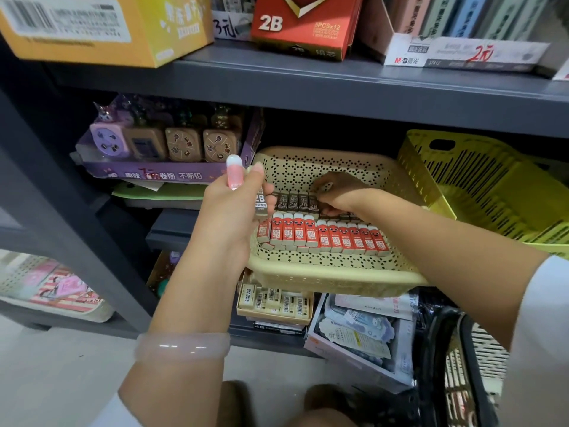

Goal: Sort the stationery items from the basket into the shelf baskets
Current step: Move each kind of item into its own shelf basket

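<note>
A cream perforated shelf basket (335,274) on the middle shelf holds a row of red 2B erasers (326,234) in front and a row of dark 2B erasers (297,203) behind. My left hand (229,211) grips a pink-and-white item (234,172) and a dark 2B eraser (261,203) at the basket's left edge. Inside the basket, my right hand (338,192) reaches over the dark row, its fingers curled down on one dark eraser at the row's right end. The source basket with black handles (455,365) sits at the lower right.
A yellow-green slotted basket (492,186) stands right of the cream one. A purple display box of sharpeners (160,149) sits to the left. Boxes line the upper shelf (308,78). Below are an eraser box (274,302) and packets (360,334).
</note>
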A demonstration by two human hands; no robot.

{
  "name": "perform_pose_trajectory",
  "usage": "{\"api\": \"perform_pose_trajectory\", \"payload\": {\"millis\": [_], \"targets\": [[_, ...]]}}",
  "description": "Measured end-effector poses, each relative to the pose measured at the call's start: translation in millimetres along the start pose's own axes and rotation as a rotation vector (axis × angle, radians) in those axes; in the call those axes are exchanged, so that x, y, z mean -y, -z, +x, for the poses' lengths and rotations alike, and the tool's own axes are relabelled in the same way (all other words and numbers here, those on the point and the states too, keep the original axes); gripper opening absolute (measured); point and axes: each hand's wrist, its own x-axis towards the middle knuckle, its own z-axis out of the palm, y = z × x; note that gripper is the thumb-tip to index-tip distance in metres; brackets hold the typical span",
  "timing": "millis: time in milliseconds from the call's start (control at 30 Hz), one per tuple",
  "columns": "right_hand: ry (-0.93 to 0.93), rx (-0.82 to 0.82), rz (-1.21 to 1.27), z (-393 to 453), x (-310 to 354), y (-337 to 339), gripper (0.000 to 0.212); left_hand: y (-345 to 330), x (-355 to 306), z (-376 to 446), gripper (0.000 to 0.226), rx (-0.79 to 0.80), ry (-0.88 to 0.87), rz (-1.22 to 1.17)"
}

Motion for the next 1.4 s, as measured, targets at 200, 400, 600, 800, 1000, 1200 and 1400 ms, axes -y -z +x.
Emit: {"api": "perform_pose_trajectory", "payload": {"millis": [200, 400, 600, 800, 1000, 1200, 1400], "targets": [[0.337, 0.275, 0.273, -42.1, 38.5, 8.2, 0.019, -6.9, 3.0, -0.5, 0.026, 0.012, 0.074, -0.083], [0.405, 0.413, 0.472, -55.1, 52.1, 1.5, 0.007, -10.4, 8.2, -2.2, 0.025, -0.008, 0.052, -0.077], [0.158, -0.109, 0.531, -29.3, 23.6, 22.6, 0.008, -9.5, 8.9, -4.6, 0.012, 0.025, 0.051, -0.052], [0.028, -0.202, -0.006, 7.3, -7.4, 15.1, 0.025, -11.3, 9.9, -4.0, 0.014, 0.052, 0.047, 0.008], [0.114, -0.028, -0.15, 14.4, -15.7, 7.9, 0.026, -9.5, 9.7, -2.2, 0.013, 0.026, 0.027, 0.023], [0.32, 0.188, -0.53, 17.3, -28.8, 15.2, 0.07, -9.3, 10.7, -3.9, 0.013, 0.029, 0.033, 0.026], [0.345, 0.13, -0.529, 19.2, -29.4, 8.8, 0.063, -9.9, 10.6, -3.7, 0.012, 0.012, 0.038, 0.013]]}}
